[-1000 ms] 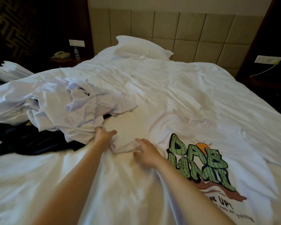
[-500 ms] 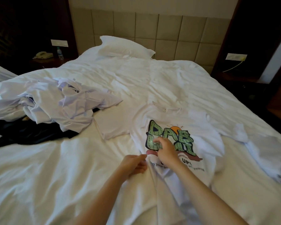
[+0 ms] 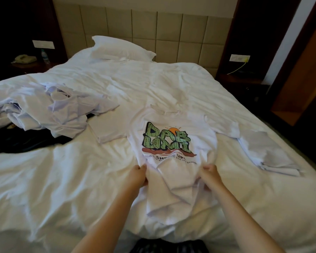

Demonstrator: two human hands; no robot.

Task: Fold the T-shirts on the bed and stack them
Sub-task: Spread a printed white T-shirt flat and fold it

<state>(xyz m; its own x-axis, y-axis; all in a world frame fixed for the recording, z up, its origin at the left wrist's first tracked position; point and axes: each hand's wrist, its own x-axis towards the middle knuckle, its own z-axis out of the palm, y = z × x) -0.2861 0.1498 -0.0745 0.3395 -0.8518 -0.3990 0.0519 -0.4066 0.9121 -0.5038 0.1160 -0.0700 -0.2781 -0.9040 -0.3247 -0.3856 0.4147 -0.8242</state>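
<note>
The printed T-shirt (image 3: 169, 137) lay face up on the bed (image 3: 62, 183), with its collar on the far side of the fingers and its lower part bunched on the near side, towards the person. The left hand (image 3: 138, 177) gripped the cloth at the shirt's left edge, just below the print. The fingers (image 3: 142, 168) there were curled and clamped on a fold. The right hand (image 3: 211, 177) did the same at the right edge, its fingers (image 3: 207, 168) pinched shut on gathered fabric. The cloth between the two hands was slack and creased.

The shirt looked thin, light and wholly limp. It would likely sag and wrinkle wherever it was not held, and it could drag the soft bed cover along with it. It did not appear fragile or slippery. Seams and edges seemed the best holds: the side seams where the fingers were, or the shoulders beyond them. A hold at two points, pulled gently apart, would probably keep a fold line straight.

A heap of white T-shirts (image 3: 49, 108) lay well beyond and to the left of the left fingers, over a dark garment (image 3: 24, 143). Another white garment (image 3: 268, 152) lay out to the right of the right fingers.
</note>
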